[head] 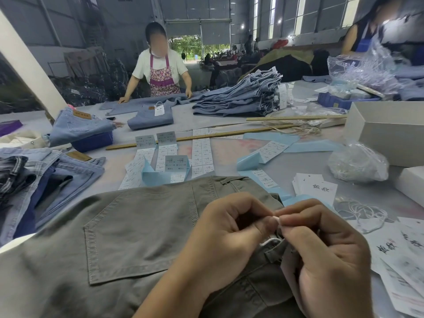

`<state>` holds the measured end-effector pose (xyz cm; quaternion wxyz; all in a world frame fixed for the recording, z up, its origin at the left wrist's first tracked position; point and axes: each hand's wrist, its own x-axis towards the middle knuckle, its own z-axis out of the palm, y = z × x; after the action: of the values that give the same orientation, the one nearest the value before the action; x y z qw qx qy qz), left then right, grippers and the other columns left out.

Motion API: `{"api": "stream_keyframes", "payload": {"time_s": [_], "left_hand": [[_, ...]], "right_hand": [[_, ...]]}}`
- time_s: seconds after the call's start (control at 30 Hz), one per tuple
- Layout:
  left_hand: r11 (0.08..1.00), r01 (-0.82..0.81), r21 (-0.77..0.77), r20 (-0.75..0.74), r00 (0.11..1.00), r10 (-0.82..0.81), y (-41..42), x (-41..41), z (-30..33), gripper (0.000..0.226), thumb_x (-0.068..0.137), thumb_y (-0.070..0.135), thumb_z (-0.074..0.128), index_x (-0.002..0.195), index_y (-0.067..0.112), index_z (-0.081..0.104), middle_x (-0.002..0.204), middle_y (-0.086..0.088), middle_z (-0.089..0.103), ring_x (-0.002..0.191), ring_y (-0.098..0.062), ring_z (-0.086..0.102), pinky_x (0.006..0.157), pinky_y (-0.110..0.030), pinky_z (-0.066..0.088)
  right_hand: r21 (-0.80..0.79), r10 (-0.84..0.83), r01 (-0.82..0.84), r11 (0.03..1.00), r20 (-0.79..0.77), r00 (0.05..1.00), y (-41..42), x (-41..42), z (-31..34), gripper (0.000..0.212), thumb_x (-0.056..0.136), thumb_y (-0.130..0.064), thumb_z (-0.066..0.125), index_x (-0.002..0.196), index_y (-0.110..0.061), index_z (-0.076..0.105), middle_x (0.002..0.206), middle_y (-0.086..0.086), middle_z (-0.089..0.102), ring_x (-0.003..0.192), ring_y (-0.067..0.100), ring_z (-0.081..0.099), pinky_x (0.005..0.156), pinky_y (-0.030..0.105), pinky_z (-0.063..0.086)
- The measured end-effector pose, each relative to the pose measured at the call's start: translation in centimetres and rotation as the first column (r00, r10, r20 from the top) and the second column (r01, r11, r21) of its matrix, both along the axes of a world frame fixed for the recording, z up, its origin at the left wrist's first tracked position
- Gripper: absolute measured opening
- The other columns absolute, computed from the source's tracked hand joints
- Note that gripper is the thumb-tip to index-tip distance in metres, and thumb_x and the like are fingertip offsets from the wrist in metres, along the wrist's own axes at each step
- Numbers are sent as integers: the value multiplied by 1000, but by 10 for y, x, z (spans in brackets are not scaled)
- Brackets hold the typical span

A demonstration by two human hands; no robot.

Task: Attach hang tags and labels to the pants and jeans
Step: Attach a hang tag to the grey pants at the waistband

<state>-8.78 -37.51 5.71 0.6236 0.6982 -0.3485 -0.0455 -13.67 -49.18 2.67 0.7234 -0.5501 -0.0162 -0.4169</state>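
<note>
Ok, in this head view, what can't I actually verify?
- Where the white string ends: the fingertips of left hand and right hand cover it.
- The hang tag: mostly behind the right hand.
- Print on the small white sticker labels: too small.
- Olive-grey cotton pants: cut off at the bottom edge.

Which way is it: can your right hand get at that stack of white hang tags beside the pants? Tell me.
Probably yes, once freed. The stack of white hang tags lies uncovered on the table just beyond the right hand, nothing between them. But that hand, with the left hand, is pinching the white string.
</note>
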Motion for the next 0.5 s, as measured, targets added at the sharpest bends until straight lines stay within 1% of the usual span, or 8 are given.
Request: {"api": "stream_keyframes", "payload": {"time_s": [0.1, 0.2, 0.27, 0.33, 0.37, 0.43, 0.5], "left_hand": [[999, 10, 31, 25, 1000, -11, 0, 2, -1, 10, 79, 23, 72, 73, 31, 70, 67, 11, 63, 65, -2, 56, 64, -21, 42], [999, -3, 34, 50, 999, 2, -1, 3, -2, 10, 79, 24, 72, 73, 32, 71, 68, 12, 63, 66, -2, 56, 65, -21, 42], [999, -21, 35, 65, 998, 19, -2, 3, -3, 8, 79, 25, 72, 74, 31, 72, 69, 12, 63, 67, -3, 56, 65, -21, 42], [999, -35, 30, 69, 997, 33, -3, 3, -4, 6, 80, 25, 71, 75, 29, 72, 70, 12, 63, 68, -3, 57, 64, -21, 43], [999, -42, 27, 73, 997, 40, -3, 2, -4, 6, 81, 25, 71, 76, 28, 72, 70, 12, 63, 69, -3, 57, 65, -21, 43], [998, -55, 27, 83, 995, 52, -4, 2, -5, 6, 80, 24, 71, 75, 27, 72, 71, 11, 63, 69, -3, 58, 65, -22, 44], [998, -52, 27, 79, 996, 50, -4, 2, -5, 7, 80, 24, 71, 74, 28, 72, 71, 10, 63, 69, -4, 57, 66, -22, 44]], "right_hand": [[-2, -14, 14, 1000, -10, 1000, 0, 1, 0, 15, 59, 9, 53, 55, -4, 61, 66, 13, 61, 62, 33, 58, 59, 24, 48], [-21, -40, 39, 999, -14, 999, 0, 1, -1, 18, 61, 9, 55, 57, -6, 63, 68, 12, 62, 61, 31, 60, 57, 23, 48], [-36, -71, 70, 997, -24, 997, 2, 1, -1, 20, 64, 8, 56, 58, -9, 65, 69, 9, 64, 54, 29, 58, 48, 21, 45], [-28, -98, 97, 995, -40, 994, 4, 2, -2, 19, 66, 5, 58, 60, -11, 67, 69, 8, 64, 46, 27, 54, 36, 25, 35], [-29, -108, 106, 994, -51, 993, 4, 3, -2, 17, 66, 3, 59, 61, -11, 67, 69, 8, 64, 43, 24, 53, 33, 28, 31], [-40, -113, 110, 993, -74, 991, 2, 5, -4, 14, 66, 1, 59, 64, -9, 68, 68, 7, 64, 43, 26, 51, 33, 30, 29], [-51, -96, 92, 994, -82, 992, 0, 6, -6, 9, 65, -4, 61, 65, -9, 68, 68, 7, 64, 50, 28, 55, 38, 29, 37]]}}
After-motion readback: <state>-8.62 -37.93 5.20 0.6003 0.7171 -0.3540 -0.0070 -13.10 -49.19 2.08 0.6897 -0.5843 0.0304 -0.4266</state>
